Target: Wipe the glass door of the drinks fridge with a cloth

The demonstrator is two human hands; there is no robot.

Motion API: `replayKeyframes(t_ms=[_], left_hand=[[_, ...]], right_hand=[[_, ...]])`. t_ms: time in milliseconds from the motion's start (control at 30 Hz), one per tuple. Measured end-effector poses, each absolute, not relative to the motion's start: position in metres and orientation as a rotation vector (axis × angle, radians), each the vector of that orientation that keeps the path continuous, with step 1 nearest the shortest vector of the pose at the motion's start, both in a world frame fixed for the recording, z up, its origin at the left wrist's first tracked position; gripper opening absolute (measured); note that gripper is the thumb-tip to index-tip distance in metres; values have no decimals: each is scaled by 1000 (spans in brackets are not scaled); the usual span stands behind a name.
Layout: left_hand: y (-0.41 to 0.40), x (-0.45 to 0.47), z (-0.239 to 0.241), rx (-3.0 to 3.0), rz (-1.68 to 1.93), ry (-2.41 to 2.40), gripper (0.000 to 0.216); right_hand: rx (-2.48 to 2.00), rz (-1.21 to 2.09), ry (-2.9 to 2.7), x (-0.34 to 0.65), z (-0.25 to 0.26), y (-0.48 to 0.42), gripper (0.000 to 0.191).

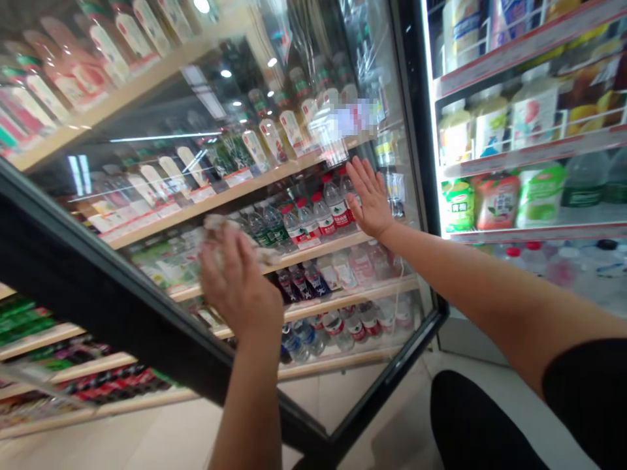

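Note:
A glass door (313, 405) with a dark frame stands swung out in front of me, and bottles on shelves show through its pane. My left hand (240, 277) presses a crumpled, light-coloured cloth (220, 228) against the glass at the centre left; the hand is slightly blurred. Flat on the pane, up and to the right, lies my right hand (369, 198) with its fingers spread and nothing in it. Part of the cloth is hidden behind the left fingers.
At the right is a lit cooler with drink bottles (536, 108) on wire-fronted shelves (533, 156). Beyond the glass, wooden shelves (225, 190) carry rows of bottles. Pale floor tiles (161, 437) lie below, and my dark-clothed knee (470, 418) shows at the lower right.

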State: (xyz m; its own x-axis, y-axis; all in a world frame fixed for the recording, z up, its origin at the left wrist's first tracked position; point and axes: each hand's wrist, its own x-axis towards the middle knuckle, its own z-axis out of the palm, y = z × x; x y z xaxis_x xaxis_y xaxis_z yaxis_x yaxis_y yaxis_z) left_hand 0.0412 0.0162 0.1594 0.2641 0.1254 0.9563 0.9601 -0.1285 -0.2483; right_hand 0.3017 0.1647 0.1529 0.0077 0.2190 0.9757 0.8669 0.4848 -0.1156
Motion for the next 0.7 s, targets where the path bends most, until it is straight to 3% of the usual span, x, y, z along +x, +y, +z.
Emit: replayKeyframes(t_ms=[133, 333, 533, 700], left_hand=[[18, 52, 124, -1705, -932, -1008, 56], [4, 29, 150, -1382, -1134, -1143, 52], [11, 33, 76, -1808, -913, -965, 55], [5, 24, 95, -1539, -1048, -1072, 54]], right_hand=[[-1004, -688, -1480, 298, 151, 165, 62], [-1003, -702, -1469, 298, 149, 163, 62], [-989, -685, -1460, 297, 148, 163, 62], [-998, -698, -1454, 297, 148, 162, 63]])
